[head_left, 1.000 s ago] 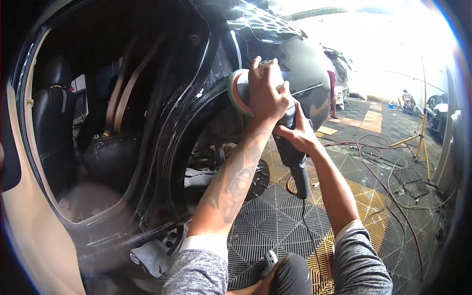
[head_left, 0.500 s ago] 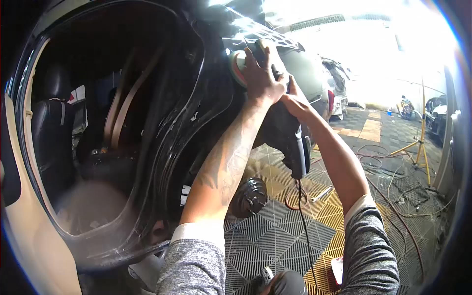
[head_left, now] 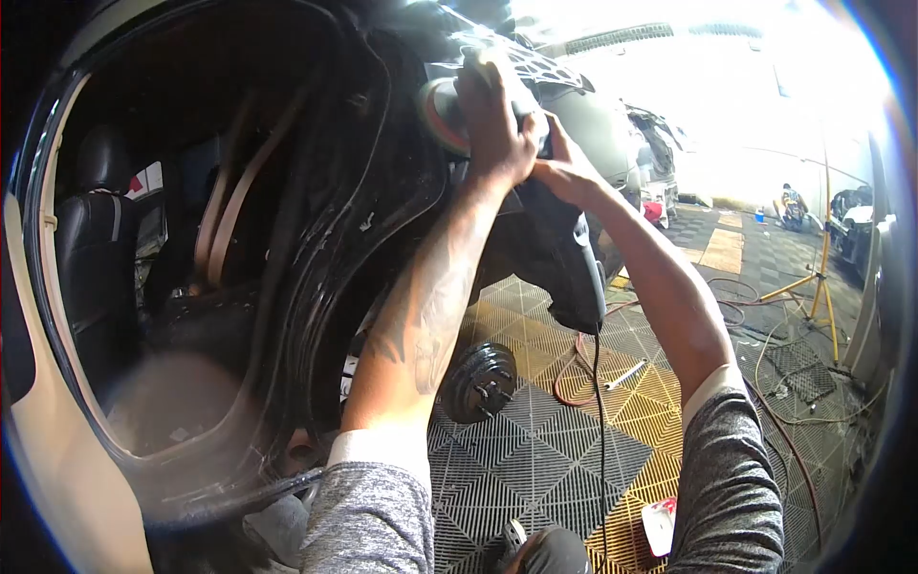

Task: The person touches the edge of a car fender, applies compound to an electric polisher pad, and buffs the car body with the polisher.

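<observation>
My left hand [head_left: 497, 124] is wrapped over the head of a power polisher, whose round pad [head_left: 442, 115] lies against the black car's rear side panel [head_left: 406, 143], above the wheel arch. Just right of it, my right hand [head_left: 566, 170] grips the polisher's body. The polisher's dark handle [head_left: 591, 273] hangs down below my hands, and its black cord [head_left: 600, 411] runs to the floor. Where exactly the pad meets the panel is partly hidden by my left hand.
The open door frame and car seat [head_left: 96, 239] fill the left. A wheel hub [head_left: 478, 383] is under the arch. A red hose [head_left: 784, 430], a yellow stand [head_left: 820, 277] and a white-and-red tray [head_left: 659, 526] are on the right. Another person [head_left: 790, 206] crouches far back.
Both hands have moved up and slightly left with the polisher, from beside the wheel arch to higher on the panel. More of the hub and floor now shows.
</observation>
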A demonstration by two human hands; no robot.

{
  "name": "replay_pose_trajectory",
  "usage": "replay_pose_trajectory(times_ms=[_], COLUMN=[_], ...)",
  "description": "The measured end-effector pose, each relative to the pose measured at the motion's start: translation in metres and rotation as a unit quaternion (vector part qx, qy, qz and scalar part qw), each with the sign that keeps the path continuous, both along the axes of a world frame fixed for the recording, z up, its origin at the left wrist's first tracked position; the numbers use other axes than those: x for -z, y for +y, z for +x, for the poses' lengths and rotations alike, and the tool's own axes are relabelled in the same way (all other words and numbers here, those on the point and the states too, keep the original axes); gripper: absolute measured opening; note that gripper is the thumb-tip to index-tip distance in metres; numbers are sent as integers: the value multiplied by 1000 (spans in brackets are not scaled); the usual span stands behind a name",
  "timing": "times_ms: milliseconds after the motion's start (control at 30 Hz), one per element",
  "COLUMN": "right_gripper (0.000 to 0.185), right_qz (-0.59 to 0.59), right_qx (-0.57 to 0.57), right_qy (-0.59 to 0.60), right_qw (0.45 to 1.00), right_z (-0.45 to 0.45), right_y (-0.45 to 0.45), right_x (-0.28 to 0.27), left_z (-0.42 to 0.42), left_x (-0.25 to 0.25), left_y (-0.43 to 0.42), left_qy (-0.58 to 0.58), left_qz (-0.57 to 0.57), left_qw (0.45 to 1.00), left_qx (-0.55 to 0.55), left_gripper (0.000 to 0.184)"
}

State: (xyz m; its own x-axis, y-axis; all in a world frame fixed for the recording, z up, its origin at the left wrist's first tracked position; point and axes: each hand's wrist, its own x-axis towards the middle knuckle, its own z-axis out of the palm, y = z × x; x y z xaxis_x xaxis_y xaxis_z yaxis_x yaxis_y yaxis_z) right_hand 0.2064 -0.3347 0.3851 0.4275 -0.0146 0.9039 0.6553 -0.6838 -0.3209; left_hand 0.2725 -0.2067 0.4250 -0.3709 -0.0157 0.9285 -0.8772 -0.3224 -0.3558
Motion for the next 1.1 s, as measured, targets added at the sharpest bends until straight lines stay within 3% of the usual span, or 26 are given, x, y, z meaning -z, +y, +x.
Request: replay_pose_trajectory(times_ms=[233, 800, 1100], right_gripper=[98, 105, 110], right_qz=[-4, -18, -29], right_qx=[20, 50, 57], right_qy=[28, -16, -3], right_qw=[999, 998, 998], right_z=[-23, 1, -3], right_y=[-3, 7, 9], right_x=[41, -24, -17], left_z=[-15, 3, -6], left_x=[49, -28, -12], left_y=[-5, 10, 14], left_qy=[67, -32, 2], left_qz=[41, -18, -15], left_qw=[997, 999, 1000], left_qx=[12, 33, 19], left_gripper=[95, 95, 92])
